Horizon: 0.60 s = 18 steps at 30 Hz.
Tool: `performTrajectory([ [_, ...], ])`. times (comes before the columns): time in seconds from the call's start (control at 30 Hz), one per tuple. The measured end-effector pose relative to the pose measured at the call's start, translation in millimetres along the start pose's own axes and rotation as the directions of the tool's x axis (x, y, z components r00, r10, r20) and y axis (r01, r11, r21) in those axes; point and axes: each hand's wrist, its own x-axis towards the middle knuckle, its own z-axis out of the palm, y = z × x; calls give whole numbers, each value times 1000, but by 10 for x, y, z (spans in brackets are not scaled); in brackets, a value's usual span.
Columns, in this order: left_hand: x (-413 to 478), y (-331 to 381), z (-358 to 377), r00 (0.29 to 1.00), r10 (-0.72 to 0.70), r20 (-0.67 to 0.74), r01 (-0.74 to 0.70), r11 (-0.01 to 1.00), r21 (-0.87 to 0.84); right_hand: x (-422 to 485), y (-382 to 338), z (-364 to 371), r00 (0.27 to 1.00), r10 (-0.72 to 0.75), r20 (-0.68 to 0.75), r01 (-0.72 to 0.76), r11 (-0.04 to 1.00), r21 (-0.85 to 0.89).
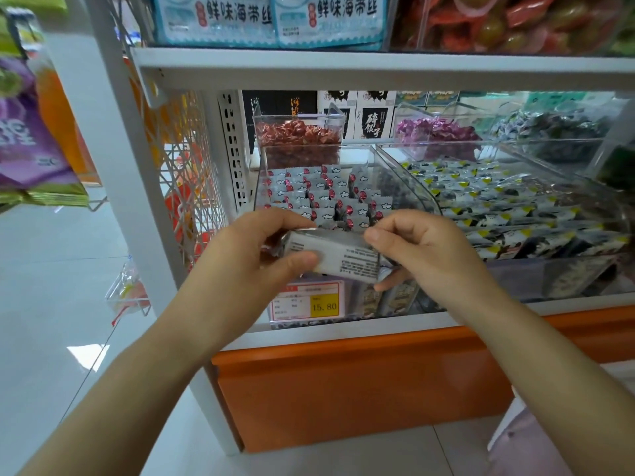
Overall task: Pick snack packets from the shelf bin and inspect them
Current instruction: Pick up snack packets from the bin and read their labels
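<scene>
Packet [338, 254] held up in both hands, just in front of the clear bin [343, 146].

From my end I see the left hand [254, 250] curled round the packet's left end, thumb on the near face and fingers over the top edge. The right hand [427, 250] pinches the right end between thumb and forefinger, with another fingertip showing below. The packet is silvery-white and lies crosswise with small black print facing me. It hangs above the price tag [307, 300] reading 15.80 on the bin's front. Behind it the bin holds rows of similar packets [319, 194] with red dots, standing on edge. A second bin [498, 201] just to the right holds packets with yellow corners. Both bins sit on the white shelf [309, 333].
</scene>
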Motion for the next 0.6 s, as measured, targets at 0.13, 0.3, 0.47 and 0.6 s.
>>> performTrajectory([
  [0.13, 14, -43, -4, 1000, 20, 9, -19, 999, -41, 48, -17, -101, 994, 22, 108, -25, 999, 21],
  [0.3, 24, -49, -11, 999, 26, -28, -28, 997, -76, 83, -52, -107, 994, 3, 109, -20, 987, 161],
  [0.47, 14, -89, 46, 985, 9, -172, -5, 1000, 20, 50, 2, 19, 1000, 14, 0, -13, 964, 267],
  [0.6, 43, -148, 51, 941, -11, -338, 39, 996, 75, 0, 11, 141, 1000, -23, -17, 28, 937, 349],
])
